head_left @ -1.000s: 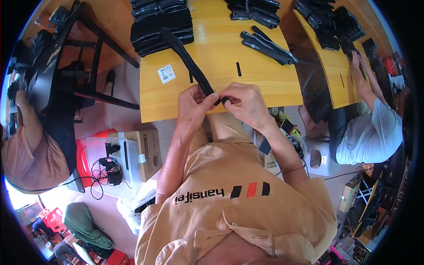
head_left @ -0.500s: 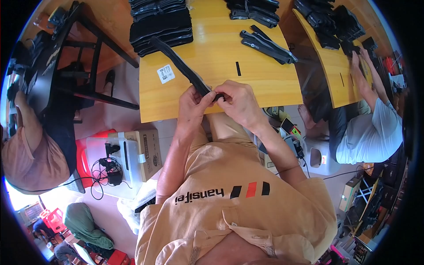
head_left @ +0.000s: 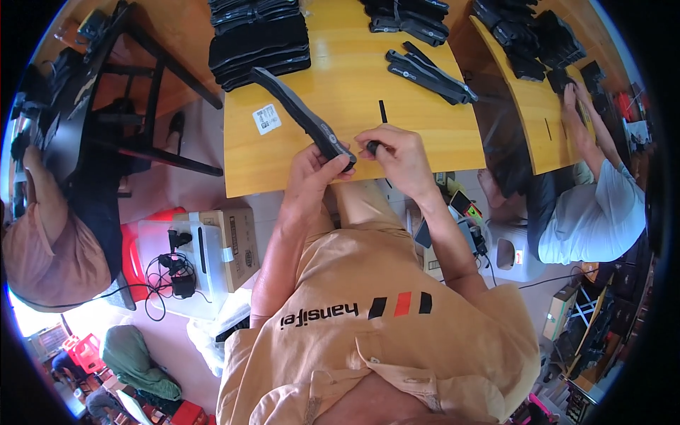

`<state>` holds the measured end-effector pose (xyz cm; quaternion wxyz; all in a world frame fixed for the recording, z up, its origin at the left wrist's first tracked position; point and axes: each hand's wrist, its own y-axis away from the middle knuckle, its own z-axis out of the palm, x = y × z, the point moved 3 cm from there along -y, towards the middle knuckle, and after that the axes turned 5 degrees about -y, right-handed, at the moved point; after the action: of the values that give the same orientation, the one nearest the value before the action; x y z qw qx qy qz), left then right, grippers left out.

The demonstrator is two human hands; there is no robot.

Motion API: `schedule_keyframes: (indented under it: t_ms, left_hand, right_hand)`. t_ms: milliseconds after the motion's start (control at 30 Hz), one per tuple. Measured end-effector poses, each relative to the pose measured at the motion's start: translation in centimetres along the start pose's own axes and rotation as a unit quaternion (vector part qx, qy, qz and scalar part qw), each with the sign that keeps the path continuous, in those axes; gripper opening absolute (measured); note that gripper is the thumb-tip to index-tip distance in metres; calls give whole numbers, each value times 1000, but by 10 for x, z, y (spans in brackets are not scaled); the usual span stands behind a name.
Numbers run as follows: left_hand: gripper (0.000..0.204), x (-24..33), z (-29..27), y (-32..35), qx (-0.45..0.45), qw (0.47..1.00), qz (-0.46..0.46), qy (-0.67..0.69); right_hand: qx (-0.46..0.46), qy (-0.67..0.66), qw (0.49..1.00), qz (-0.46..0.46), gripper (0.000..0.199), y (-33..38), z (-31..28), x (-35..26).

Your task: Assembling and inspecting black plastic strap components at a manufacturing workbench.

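The long black plastic arm (head_left: pixel 304 117) has been swung leftward over the wooden table (head_left: pixel 425 134); its near end stays clamped by the left hand (head_left: pixel 315 170), while a small black pin (head_left: pixel 371 146) is pinched by the right hand (head_left: pixel 400 156).

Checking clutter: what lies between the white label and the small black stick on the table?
In the head view, the long black part in the left hand crosses between them.

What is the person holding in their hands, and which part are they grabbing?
The left hand grips the long black strip by its near end. The right hand pinches a small black piece at that end.
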<state>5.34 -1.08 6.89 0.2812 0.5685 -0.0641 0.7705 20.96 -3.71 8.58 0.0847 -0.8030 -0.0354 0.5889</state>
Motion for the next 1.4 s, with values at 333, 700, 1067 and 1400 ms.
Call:
schedule_keyframes:
  t_ms: [333, 700, 1067, 1400]
  left_hand:
    - [21, -1, -7, -1, -3, 1000, -21, -2]
    - [20, -2, -5, -1, 4, 999, -20, -27]
    - [18, -5, -7, -1, 28, 997, 10, -74]
    - [15, -4, -8, 0, 38, 995, 6, -95]
  right_hand:
    - [-61, -141, 988, 31, 19, 6, 5, -8]
    - [-65, -197, 974, 94, 17, 4, 7, 5]
    - [-13, -277, 945, 176, 21, 10, 15, -2]
    - [-27, 33, 998, -48, 17, 12, 15, -16]
